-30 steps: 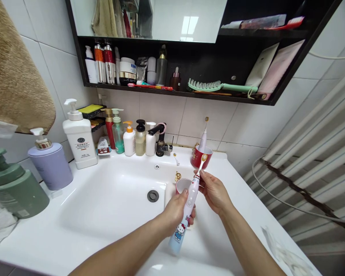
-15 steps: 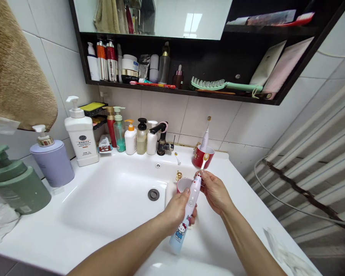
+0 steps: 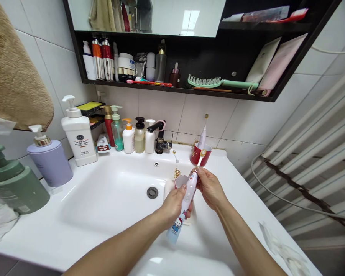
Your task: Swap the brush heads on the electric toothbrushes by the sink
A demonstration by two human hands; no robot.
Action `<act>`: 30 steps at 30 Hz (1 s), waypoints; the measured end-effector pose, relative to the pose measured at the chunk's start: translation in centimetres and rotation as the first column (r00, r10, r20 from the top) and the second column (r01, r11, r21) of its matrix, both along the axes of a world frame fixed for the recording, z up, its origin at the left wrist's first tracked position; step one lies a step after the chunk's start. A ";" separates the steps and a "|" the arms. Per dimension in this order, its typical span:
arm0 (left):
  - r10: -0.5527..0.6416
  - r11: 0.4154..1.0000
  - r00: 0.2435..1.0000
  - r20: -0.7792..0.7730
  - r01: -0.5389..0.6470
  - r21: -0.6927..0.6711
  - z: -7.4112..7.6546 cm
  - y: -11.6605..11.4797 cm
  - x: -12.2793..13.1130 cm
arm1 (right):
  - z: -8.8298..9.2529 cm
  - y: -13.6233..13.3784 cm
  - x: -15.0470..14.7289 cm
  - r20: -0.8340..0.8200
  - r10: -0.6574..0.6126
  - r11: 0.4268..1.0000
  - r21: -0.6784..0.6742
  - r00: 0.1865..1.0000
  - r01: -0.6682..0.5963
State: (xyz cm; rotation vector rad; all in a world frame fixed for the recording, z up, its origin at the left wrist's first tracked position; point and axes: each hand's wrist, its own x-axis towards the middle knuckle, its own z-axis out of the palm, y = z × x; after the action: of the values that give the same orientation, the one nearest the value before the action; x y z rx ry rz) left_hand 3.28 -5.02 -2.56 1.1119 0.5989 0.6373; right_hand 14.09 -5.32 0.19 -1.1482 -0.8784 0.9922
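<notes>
My left hand (image 3: 174,205) is wrapped round the handle of an electric toothbrush (image 3: 186,198), which has a cartoon cat on its pale blue lower end. With pinched fingers, my right hand (image 3: 209,186) holds the neck of its brush head (image 3: 201,155), where head and handle meet. The brush tilts up and to the right above the basin's right side. Partly hidden behind my left hand is a cup (image 3: 181,181). A red cup (image 3: 206,155) just beyond the brush head holds a second toothbrush (image 3: 202,137).
Behind the white basin (image 3: 112,191) stand a black faucet (image 3: 161,140) and several pump bottles. A small brush head (image 3: 175,156) lies on the rear ledge. Above hangs a dark cabinet (image 3: 207,92) with toiletries. Crumpled clear plastic (image 3: 284,251) lies at the right edge.
The whole view has shifted slightly, so the scene sits a little further left. Both hands keep their grip on the toothbrush, with little visible change in their pose.
</notes>
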 end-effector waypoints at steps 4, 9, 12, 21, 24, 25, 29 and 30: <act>0.125 0.989 0.992 -0.021 -0.123 0.086 0.1 0.9 0.1 | -0.3 -0.3 -1.0 0.141 0.131 0.991 0.013 0.981 -0.134; 0.259 0.941 0.962 -0.085 -0.232 0.245 -0.5 2.2 0.0 | -0.3 0.0 -0.8 0.265 0.014 0.994 0.098 0.964 -0.041; 0.410 0.822 0.902 -0.134 -0.302 0.482 -1.2 2.4 -0.2 | -0.1 0.4 0.6 0.228 -0.273 0.948 0.227 0.935 0.222; 0.519 0.565 0.798 -0.307 -0.052 0.823 -4.0 2.0 0.3 | -2.2 1.2 1.4 0.547 -0.368 0.929 0.248 0.752 0.275; 0.523 0.593 0.773 -0.360 -0.026 0.805 -4.2 2.2 0.3 | -3.1 1.6 1.5 0.629 -0.306 0.952 0.185 0.715 0.244; 0.523 0.602 0.766 -0.375 -0.020 0.798 -4.3 2.3 0.4 | -3.4 1.8 1.6 0.658 -0.290 0.956 0.171 0.695 0.238; 0.512 0.618 0.759 -0.402 -0.001 0.786 -4.4 2.5 0.5 | -4.0 2.4 2.1 0.754 -0.247 0.966 0.139 0.609 0.220; 0.511 0.618 0.761 -0.400 -0.003 0.786 -4.5 2.5 0.5 | -4.1 2.5 2.2 0.764 -0.241 0.967 0.134 0.598 0.218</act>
State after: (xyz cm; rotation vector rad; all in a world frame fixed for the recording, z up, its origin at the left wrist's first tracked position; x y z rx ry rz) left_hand 3.79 -2.52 -7.01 2.0981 1.1302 0.8400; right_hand 16.26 -2.81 -3.94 -1.6613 -1.3730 0.2099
